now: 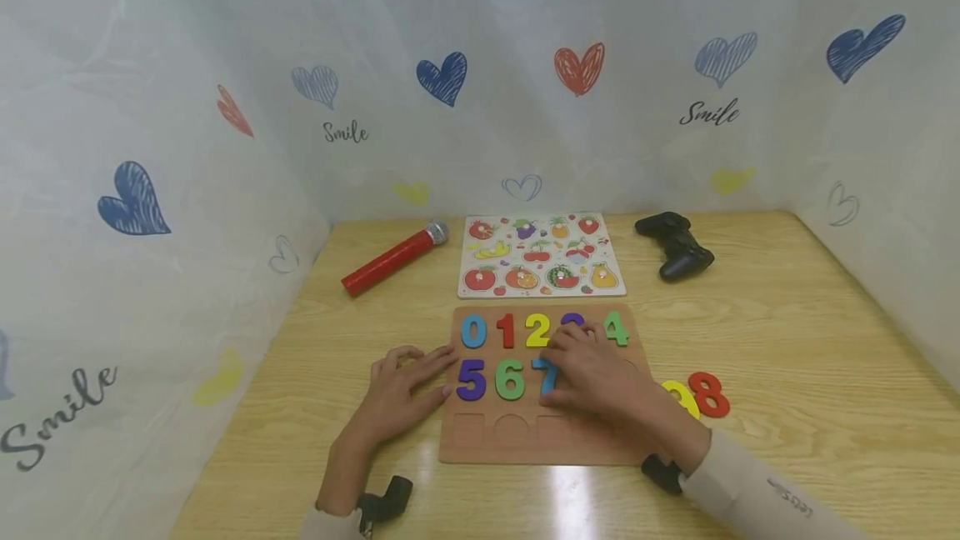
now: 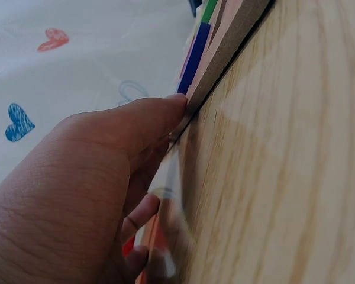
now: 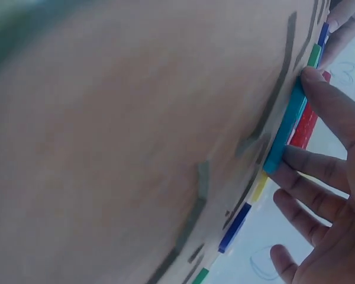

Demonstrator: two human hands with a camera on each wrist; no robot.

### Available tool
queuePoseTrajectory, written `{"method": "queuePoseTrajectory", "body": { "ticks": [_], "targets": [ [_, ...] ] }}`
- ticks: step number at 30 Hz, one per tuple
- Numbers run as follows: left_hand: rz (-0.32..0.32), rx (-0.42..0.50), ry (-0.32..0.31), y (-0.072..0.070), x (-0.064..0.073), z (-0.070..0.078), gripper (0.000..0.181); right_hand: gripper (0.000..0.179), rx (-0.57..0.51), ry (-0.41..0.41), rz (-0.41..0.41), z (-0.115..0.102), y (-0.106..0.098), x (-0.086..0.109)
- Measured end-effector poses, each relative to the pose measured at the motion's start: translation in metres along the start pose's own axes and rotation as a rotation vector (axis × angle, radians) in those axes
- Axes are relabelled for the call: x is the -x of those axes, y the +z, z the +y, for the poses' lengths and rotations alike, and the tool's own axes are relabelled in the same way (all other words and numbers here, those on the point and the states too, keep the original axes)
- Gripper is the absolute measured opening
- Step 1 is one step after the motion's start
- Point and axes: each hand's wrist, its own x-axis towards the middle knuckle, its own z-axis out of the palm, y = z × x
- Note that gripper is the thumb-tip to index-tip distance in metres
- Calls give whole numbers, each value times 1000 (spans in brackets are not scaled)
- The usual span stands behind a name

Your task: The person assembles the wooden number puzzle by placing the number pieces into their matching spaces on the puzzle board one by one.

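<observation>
On the wooden number board (image 1: pixel 480 444), my right hand (image 1: pixel 600 365) pinches the light-blue number 7 (image 3: pixel 287 121) between thumb and fingertips. The 7 sits in the second row, right of the green 6 (image 1: pixel 509 380) and purple 5 (image 1: pixel 471 380). My left hand (image 1: pixel 401 394) rests at the board's left edge, thumb (image 2: pixel 165 112) and fingertips touching it. Along the top row are the blue 0 (image 1: pixel 473 330), red 1 (image 1: pixel 506 330), yellow 2 (image 1: pixel 537 330), a purple 3 (image 1: pixel 572 319) partly covered by my right hand, and the green 4 (image 1: pixel 617 329).
A yellow 9 (image 1: pixel 681 397) and a red 8 (image 1: pixel 708 394) lie right of the board, beside my right forearm. Behind it is a fruit puzzle (image 1: pixel 540 273), with a red microphone (image 1: pixel 390 262) to its left and a black game controller (image 1: pixel 675 246) to its right.
</observation>
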Motion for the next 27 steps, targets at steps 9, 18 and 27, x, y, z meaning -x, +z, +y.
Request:
{"method": "queuePoseTrajectory", "body": {
  "ticks": [9,18,27],
  "targets": [
    [-2,4,4,1,-2,2,49,56,-3,-5,28,3,0,7],
    [22,-19,26,-1,-1,2,49,39,24,-16,94,14,-5,26],
    [21,-9,15,0,1,0,49,40,3,-57,128,27,-8,49]
  ]
}}
